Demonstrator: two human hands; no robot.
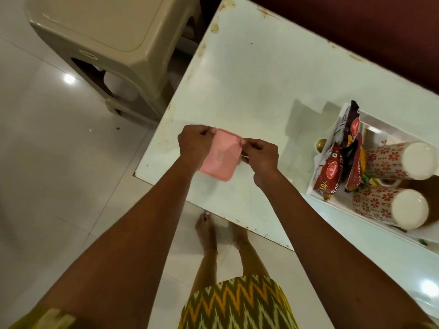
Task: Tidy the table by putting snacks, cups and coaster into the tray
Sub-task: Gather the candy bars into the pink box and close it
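Head view: my left hand (194, 143), right hand (261, 157) pinch top corners of pink coaster (219, 155), fingers (210, 132) clenched on it, over desk (249, 91) near corner, well apart from tray (332, 201). I'd carry it right, lay flat in bare tray spot, clear of cups (389, 160), snack packets (332, 169).

A white desk (249, 74), its edges chipped and rust-spotted, stands on a glossy pale tiled floor (47, 162). A white tray (342, 205) sits on the desk's right side, with a small gold-coloured object (320, 144) just beside it. A beige plastic stool (107, 43) stands on the floor near the desk.
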